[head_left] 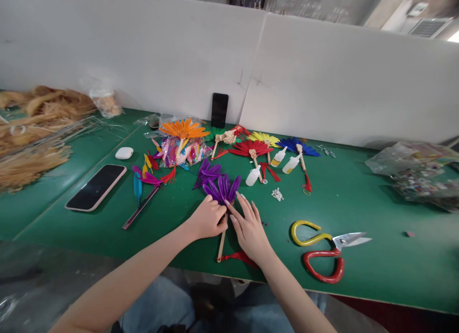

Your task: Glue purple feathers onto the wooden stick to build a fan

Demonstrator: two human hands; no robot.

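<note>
On the green table in front of me lies a purple feather fan [224, 187] with a flat wooden stick handle [221, 247] and a red tassel [242, 257] at its lower end. My left hand [208, 218] has its fingers curled in at the base of the feathers, gripping the fan there. Across from it, my right hand [250, 230] rests with fingers stretched out, their tips touching the fan's right side. Both hands partly cover the spot where feathers and stick meet. Loose purple feathers [208, 173] lie just behind the fan.
Scissors [322, 249] lie open at right, near small white beads [277, 194]. Glue bottles [253, 176] stand before finished fans: orange [184, 129], red [251, 149], yellow and blue [298, 145]. At left are a phone [96, 187], white case [124, 153] and tweezers [140, 208]. White panels [143, 56] border the back.
</note>
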